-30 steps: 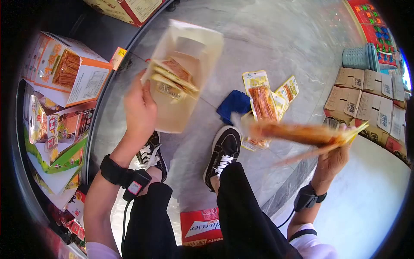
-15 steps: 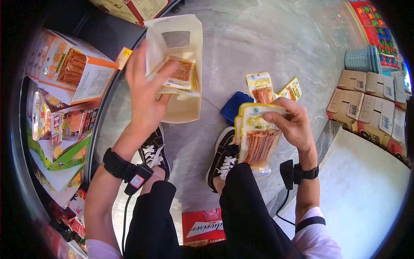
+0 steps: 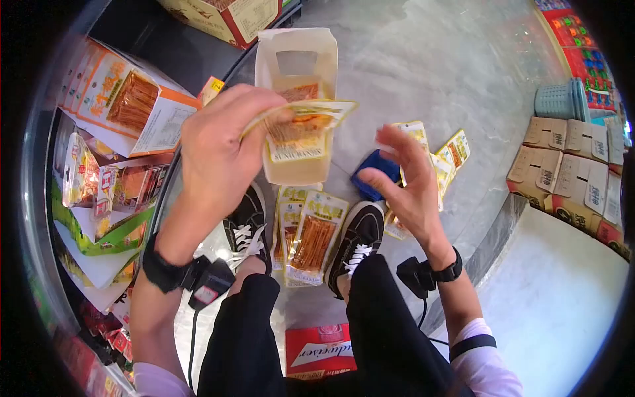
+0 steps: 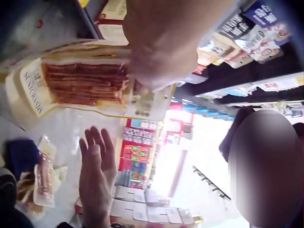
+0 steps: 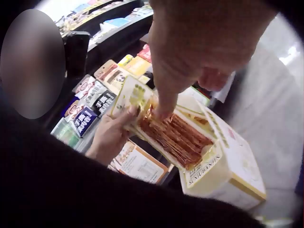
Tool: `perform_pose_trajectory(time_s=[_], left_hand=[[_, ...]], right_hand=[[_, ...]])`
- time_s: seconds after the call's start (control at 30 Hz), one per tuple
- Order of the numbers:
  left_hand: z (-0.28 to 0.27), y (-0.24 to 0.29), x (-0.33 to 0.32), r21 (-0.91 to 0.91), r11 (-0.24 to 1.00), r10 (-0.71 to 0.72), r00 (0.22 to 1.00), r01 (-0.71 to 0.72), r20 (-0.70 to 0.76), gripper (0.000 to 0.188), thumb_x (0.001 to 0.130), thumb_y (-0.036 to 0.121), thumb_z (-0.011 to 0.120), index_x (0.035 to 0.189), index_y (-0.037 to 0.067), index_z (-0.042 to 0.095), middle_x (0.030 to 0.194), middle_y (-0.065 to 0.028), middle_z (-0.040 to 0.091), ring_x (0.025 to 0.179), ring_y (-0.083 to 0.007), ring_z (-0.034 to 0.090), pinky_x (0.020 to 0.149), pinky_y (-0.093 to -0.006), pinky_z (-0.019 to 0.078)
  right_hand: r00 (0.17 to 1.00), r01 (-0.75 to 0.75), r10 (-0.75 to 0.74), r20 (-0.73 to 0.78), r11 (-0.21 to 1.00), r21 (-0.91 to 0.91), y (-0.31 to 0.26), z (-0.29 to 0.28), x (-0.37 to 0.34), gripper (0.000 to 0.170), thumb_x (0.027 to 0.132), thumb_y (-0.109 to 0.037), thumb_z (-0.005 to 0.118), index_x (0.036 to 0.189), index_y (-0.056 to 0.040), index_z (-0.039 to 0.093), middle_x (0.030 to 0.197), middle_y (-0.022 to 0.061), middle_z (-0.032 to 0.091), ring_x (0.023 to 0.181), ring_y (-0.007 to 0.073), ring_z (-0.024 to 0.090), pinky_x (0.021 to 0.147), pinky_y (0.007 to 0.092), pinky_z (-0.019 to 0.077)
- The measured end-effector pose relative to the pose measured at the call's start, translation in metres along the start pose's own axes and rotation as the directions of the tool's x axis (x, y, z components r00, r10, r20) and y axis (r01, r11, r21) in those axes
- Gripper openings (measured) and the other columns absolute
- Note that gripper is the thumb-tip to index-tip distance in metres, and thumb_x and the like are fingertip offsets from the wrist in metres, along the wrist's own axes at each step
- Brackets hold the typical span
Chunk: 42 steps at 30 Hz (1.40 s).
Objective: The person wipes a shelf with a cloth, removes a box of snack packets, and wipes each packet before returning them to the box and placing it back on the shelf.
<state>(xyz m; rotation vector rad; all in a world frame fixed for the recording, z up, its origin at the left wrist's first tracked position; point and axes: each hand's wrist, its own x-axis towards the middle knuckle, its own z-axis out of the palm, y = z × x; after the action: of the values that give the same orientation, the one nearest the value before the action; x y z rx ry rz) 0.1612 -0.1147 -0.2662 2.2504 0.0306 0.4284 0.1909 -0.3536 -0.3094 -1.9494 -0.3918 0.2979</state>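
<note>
Up front, the left hand (image 3: 218, 142) had thumb and fingers bent in a pinch, left forearm (image 3: 155, 327) stretched forward! And across from it, the right hand (image 3: 411, 185) hung in the air, fingers extended, thumb spread apart, right forearm (image 3: 461, 298) angled inward!

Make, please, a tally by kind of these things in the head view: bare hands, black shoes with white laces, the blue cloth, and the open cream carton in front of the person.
Bare hands: 2 (left hand, right hand)
Black shoes: 2 (left shoe, right shoe)
Blue cloth: 1
Open cream carton: 1
Total: 6
</note>
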Motion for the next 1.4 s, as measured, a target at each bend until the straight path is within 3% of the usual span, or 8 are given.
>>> perform_pose_trajectory(time_s=[0.13,0.3,0.37,0.43,0.6,1.03,1.23,1.4], left_hand=[[-0.03,0.043,0.012,-0.121,0.976,0.189,0.979,-0.179,0.074,0.013,0.073,0.0,0.063,0.086,-0.001,0.062,0.082,-0.0097,0.064,0.069,-0.0202,0.061,0.062,-0.0274,0.0463],[-0.032,0.06,0.024,-0.483,0.837,-0.24,0.965,0.259,0.101,0.034,0.079,0.012,0.066,0.108,0.0,0.056,0.099,-0.0082,0.062,0.083,-0.0171,0.06,0.075,-0.0256,0.0466],[-0.01,0.034,0.023,-0.903,0.218,-0.346,0.894,0.37,0.283,0.039,0.079,0.008,0.065,0.115,-0.001,0.051,0.103,-0.007,0.06,0.095,-0.0143,0.057,0.084,-0.0279,0.0458],[0.02,0.023,0.005,-0.876,0.177,-0.305,0.871,0.449,0.385,0.057,0.078,0.017,0.068,0.125,0.001,0.04,0.113,-0.0076,0.054,0.103,-0.0151,0.053,0.089,-0.0285,0.042],[0.023,0.033,-0.023,-0.592,0.152,-0.163,0.611,0.792,0.775,0.06,0.077,0.015,0.068,0.127,0.002,0.038,0.118,-0.0083,0.052,0.104,-0.016,0.052,0.09,-0.0305,0.0409],[0.029,0.03,-0.039,-0.749,0.21,-0.309,0.77,0.628,0.559,0.033,0.078,0.004,0.066,0.109,0.0,0.055,0.101,-0.005,0.062,0.089,-0.0106,0.058,0.078,-0.0245,0.0468],[0.019,0.026,-0.047,-0.571,-0.312,-0.179,0.543,0.76,0.821,0.039,0.08,0.007,0.063,0.117,0.0,0.05,0.108,-0.0081,0.058,0.094,-0.0144,0.058,0.08,-0.0272,0.0474],[0.017,0.027,-0.049,-0.549,-0.201,-0.246,0.5,0.812,0.83,0.041,0.081,0.006,0.06,0.12,-0.001,0.047,0.11,-0.0103,0.057,0.096,-0.0162,0.058,0.083,-0.0288,0.0472]], right_hand=[[0.943,0.304,-0.316,-0.103,0.945,-0.12,-0.054,0.006,0.033,0.066,0.063,-0.016,0.08,0.118,-0.0002,0.048,0.111,0.0151,0.056,0.101,0.0239,0.056,0.089,0.0311,0.0431],[0.93,-0.157,-0.017,0.367,0.885,0.438,-0.068,0.006,0.037,0.065,0.06,-0.016,0.082,0.115,0.0003,0.051,0.104,0.0074,0.06,0.092,0.0161,0.059,0.083,0.0278,0.0457],[0.95,-0.175,0.022,0.312,0.864,0.471,-0.065,0.012,0.031,0.055,0.069,-0.016,0.077,0.114,0.0016,0.05,0.102,0.0057,0.061,0.088,0.0122,0.058,0.079,0.0265,0.0472],[0.964,-0.267,0.185,0.193,0.605,0.75,-0.056,0.018,0.028,0.044,0.078,-0.015,0.068,0.113,0.0018,0.049,0.102,0.0073,0.061,0.087,0.0116,0.058,0.078,0.0266,0.0474],[0.943,-0.333,0.254,0.216,0.684,0.649,-0.053,0.016,0.014,0.047,0.084,-0.015,0.062,0.121,0.0007,0.04,0.109,0.0082,0.055,0.097,0.0122,0.053,0.083,0.0269,0.0451],[0.875,-0.461,0.224,0.43,0.657,0.596,-0.039,0.018,-0.009,0.042,0.085,-0.017,0.061,0.12,-0.0019,0.044,0.109,0.0035,0.055,0.096,0.0097,0.052,0.083,0.026,0.0443],[0.907,-0.37,0.122,0.404,0.69,0.622,-0.023,0.026,-0.01,0.042,0.083,-0.016,0.063,0.119,-0.0018,0.045,0.108,0.0028,0.056,0.096,0.011,0.052,0.084,0.0266,0.0438],[0.954,-0.153,0.004,0.301,0.868,0.472,-0.012,0.019,-0.009,0.048,0.082,-0.014,0.063,0.122,-0.0005,0.041,0.109,0.004,0.056,0.101,0.0154,0.05,0.088,0.0298,0.0416]])
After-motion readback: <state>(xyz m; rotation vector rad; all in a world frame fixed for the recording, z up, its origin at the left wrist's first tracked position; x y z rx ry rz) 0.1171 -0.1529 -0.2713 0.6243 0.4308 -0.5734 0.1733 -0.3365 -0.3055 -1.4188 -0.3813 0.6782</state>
